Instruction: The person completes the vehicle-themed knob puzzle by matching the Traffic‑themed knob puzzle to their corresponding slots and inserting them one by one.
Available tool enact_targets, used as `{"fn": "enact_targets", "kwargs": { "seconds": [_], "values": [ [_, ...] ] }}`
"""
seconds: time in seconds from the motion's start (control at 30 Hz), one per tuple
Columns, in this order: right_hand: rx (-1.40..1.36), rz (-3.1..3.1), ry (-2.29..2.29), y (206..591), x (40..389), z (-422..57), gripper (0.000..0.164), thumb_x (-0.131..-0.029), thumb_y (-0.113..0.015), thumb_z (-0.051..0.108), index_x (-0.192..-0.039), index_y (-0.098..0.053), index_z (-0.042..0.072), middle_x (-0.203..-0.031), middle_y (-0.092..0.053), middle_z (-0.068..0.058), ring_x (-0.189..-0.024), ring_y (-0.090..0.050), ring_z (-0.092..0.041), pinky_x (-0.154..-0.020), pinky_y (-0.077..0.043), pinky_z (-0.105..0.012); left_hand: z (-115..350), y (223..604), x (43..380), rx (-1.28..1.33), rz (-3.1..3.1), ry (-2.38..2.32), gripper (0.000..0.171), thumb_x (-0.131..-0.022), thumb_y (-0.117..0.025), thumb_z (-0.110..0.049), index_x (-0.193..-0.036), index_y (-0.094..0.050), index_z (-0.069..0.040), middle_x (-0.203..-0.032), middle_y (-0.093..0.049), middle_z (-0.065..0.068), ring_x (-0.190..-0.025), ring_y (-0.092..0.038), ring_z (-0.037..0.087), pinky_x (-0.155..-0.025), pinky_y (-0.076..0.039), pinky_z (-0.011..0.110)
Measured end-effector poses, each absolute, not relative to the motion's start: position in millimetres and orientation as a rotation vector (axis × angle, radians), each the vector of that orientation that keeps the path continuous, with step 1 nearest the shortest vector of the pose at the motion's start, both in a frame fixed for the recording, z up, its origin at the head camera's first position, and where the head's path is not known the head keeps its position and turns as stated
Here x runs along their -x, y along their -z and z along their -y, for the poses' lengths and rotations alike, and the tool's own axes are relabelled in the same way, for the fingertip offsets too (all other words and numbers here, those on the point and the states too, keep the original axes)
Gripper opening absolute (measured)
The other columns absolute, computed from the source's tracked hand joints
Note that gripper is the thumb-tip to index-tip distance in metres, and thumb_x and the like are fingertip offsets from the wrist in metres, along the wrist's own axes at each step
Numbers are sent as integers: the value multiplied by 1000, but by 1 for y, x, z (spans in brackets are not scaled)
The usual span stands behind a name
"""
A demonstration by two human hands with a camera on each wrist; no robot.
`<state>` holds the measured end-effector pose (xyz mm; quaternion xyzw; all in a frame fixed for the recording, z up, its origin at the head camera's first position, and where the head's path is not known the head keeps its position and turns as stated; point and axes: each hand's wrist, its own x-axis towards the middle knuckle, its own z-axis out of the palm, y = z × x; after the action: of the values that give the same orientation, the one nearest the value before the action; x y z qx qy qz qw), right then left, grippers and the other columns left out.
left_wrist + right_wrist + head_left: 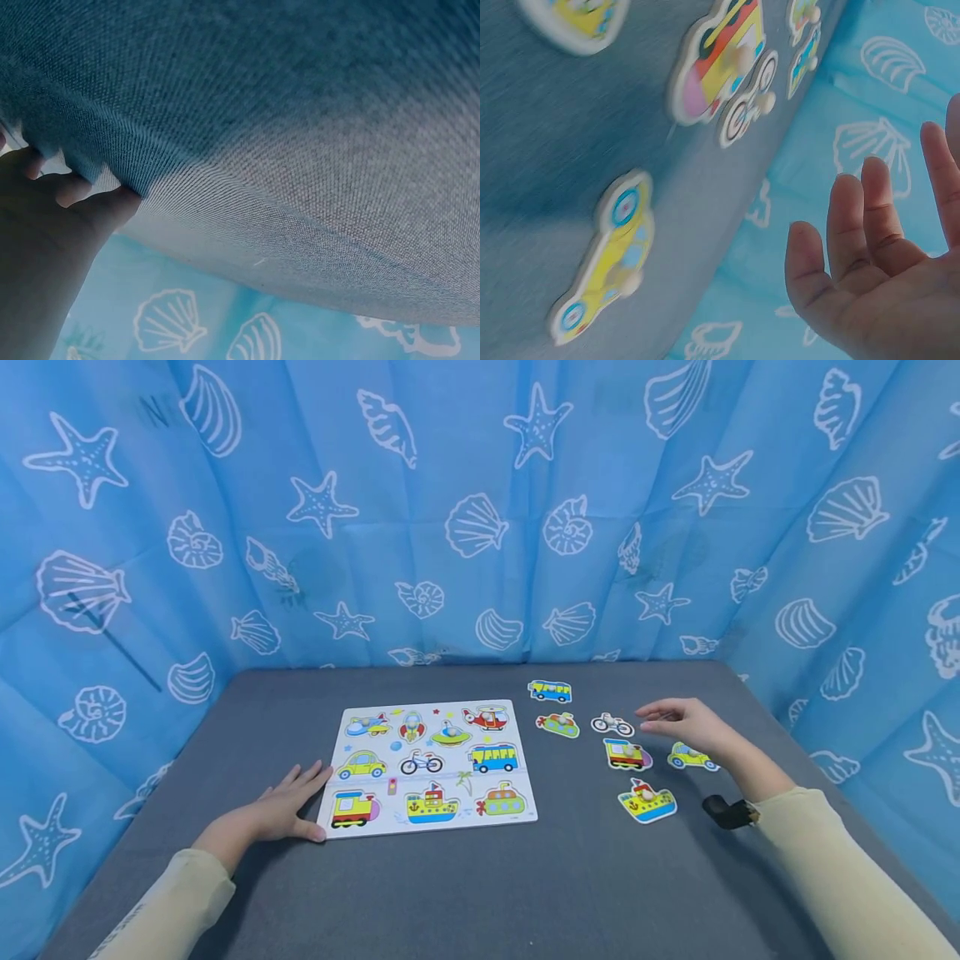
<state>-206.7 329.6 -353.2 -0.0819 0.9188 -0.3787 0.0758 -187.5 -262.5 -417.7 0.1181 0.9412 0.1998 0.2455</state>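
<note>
A white wooden puzzle board [465,785] with vehicle pictures lies on the grey table. My left hand [281,803] rests at its left edge, fingers spread, thumb by the lower left corner. Knobbed pieces show in its top row, among them the helicopter [487,718]. My right hand [686,724] hovers with relaxed fingers and nothing in them, just right of the bicycle piece [612,725]. Close by lie the train piece [627,755], the yellow car piece [607,262] and the ship piece [647,802]. In the right wrist view the fingers stand apart from the pieces.
Farther back lie the bus piece [550,691] and the submarine piece [558,724]. A black curved object [726,812] shows at the right wrist. Behind the grey table [450,902] hangs a blue curtain [450,585] printed with shells and starfish.
</note>
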Motion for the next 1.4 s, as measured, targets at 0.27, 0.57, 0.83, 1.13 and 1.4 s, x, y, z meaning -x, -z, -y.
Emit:
{"fn": "enact_targets", "kwargs": {
  "seconds": [0.27,0.57,0.83,1.13,1.4],
  "values": [
    [180,-2771,1140,361,193,-356,46,-97,-62,21,-128,-53,-13,-114,-61,-23,-98,-58,-32,-80,-52,-41,268,428,192,-332,-2590,-558,124,-66,-77,-64,-155,-14,-5,-159,-5,26,-141,8,51,-104,2,73],
    [52,-2746,1108,370,184,-380,54,-96,-63,24,-133,-49,-12,-134,-42,-37,-109,-50,-42,-86,-46,-54,267,427,191,-338,-2597,-572,123,-66,-77,-63,-154,-16,-4,-158,-6,27,-141,6,52,-104,1,74],
    [-4,-2667,1084,380,187,-399,64,-96,-62,31,-142,-39,-8,-144,-29,-39,-122,-39,-55,-92,-38,-67,265,427,191,-331,-2606,-564,125,-63,-78,-64,-154,-17,-3,-158,-7,27,-141,5,53,-104,1,74],
    [-34,-2602,1052,391,197,-419,66,-96,-62,30,-142,-37,-11,-142,-30,-42,-124,-36,-56,-95,-40,-63,264,425,192,-331,-2598,-531,124,-64,-78,-64,-154,-16,-5,-158,-7,27,-141,6,53,-104,0,74],
    [-46,-2522,1022,397,211,-432,64,-94,-65,31,-140,-43,-7,-137,-37,-39,-116,-47,-42,-90,-47,-49,262,419,190,-317,-2583,-504,119,-69,-79,-56,-154,-15,-4,-158,-5,27,-141,7,52,-105,0,73]
  ]
}}
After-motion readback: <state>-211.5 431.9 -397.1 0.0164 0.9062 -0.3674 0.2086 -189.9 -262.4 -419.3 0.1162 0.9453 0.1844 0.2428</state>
